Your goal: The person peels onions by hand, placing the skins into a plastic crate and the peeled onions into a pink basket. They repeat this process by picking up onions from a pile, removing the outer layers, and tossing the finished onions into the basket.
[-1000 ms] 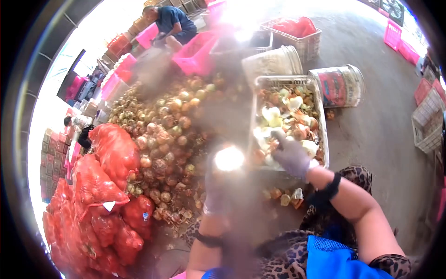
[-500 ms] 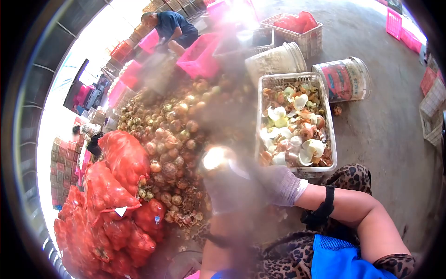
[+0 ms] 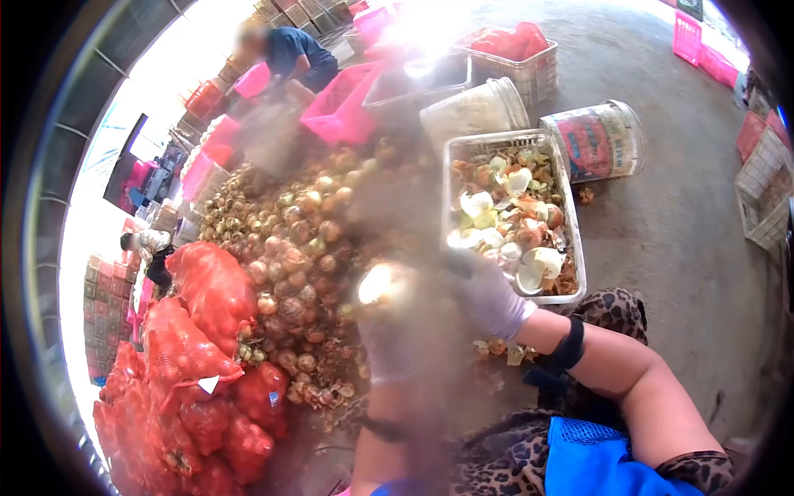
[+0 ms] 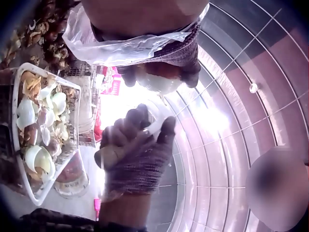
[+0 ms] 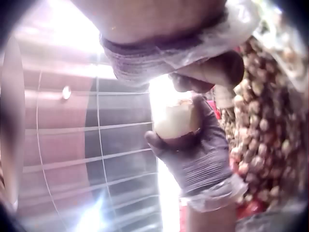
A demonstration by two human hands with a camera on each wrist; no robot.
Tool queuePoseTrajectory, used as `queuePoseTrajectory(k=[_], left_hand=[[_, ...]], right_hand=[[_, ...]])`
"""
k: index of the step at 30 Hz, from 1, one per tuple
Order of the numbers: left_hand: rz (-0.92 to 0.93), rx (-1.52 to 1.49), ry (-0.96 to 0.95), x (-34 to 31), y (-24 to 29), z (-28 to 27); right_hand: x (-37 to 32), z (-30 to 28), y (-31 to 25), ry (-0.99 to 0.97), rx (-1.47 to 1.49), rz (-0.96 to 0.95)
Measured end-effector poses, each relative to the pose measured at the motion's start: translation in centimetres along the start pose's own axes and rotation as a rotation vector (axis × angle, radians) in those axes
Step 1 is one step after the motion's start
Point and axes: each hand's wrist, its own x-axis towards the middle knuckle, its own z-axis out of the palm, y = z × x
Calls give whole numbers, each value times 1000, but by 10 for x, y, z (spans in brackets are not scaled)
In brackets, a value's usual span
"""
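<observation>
Gloved and in front of the body, my left hand (image 3: 393, 343) grips a partly peeled onion (image 5: 176, 118), its pale flesh bared at the top and brownish skin lower down. Thumb and fingers cup it from below in the right wrist view. My right hand (image 3: 496, 302), gloved too, is close beside the onion, its fingers curled round what looks like a small knife (image 4: 153, 127) with a light handle. Glare and a smear blur both hands in the head view. Right of them stands a white crate (image 3: 576, 248) containing onion skins (image 3: 529, 240) and pale peeled layers.
Loose onions (image 3: 289, 240) form a large heap ahead and left. Red mesh sacks (image 3: 198, 364) are piled at left. Behind the crate lie a white bucket (image 3: 471, 116) and a labelled bucket (image 3: 595, 140). Another person (image 3: 294, 58) sits beyond, near a pink crate (image 3: 339, 103).
My right hand was over the crate's onion skins a second ago; it has come left to the onion in my left hand. The left hand stays about where it was.
</observation>
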Motion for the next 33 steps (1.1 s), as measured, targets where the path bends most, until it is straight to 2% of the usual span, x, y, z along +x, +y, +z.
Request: queuePoseTrajectory(k=[1, 4, 7, 10, 12, 13, 14, 15, 16, 17, 19, 20, 22, 26, 28, 30, 32, 33], left_hand=[[-3, 21, -21, -1, -2, 2], [-79, -96, -70, 0, -23, -4], [-177, -233, -83, 2, -39, -15], [-225, -198, -60, 1, -41, -16], [-224, -277, -66, 4, -42, -24], [-232, -408, -49, 2, -42, -26], [-240, -539, -30, 0, -32, -23], [-227, -489, -14, 0, -24, -20], [-216, -437, 3, 0, -17, -17], [-188, -201, 13, 3, -10, -16], [-114, -322, -5, -1, -13, -16], [-78, -384, -17, -2, -15, -16], [102, -61, 92, -4, -24, -16], [-57, -162, 18, -9, 0, -7], [-165, -215, 8, -9, -13, -16], [-212, -313, -2, -8, -17, -15], [-263, -407, 29, -9, -17, -14], [-275, -466, 20, -7, -17, -14]], right_hand=[[-4, -2, -4, 25, -392, -182], [-3, 3, 3, -18, -412, -134], [7, -4, 0, -65, -155, 205], [29, -13, 15, 57, 126, 630], [32, -11, 6, -31, -238, 409], [21, -13, -1, -48, -342, 267], [17, -17, -15, -178, -504, 190], [12, -21, -30, -295, -656, 93], [8, -18, -26, -310, -673, -121], [1, -13, -24, -318, -683, -334], [-10, -9, -33, -482, -720, -49], [-11, -9, -30, -473, -721, -94], [-12, -8, -22, -457, -725, -188], [-4, -10, -29, -472, -712, -59], [8, -12, 10, -288, -624, -524], [18, -16, 12, -140, -348, -277], [25, -20, 4, -30, 116, 660], [20, -23, 4, -112, 74, 508]])
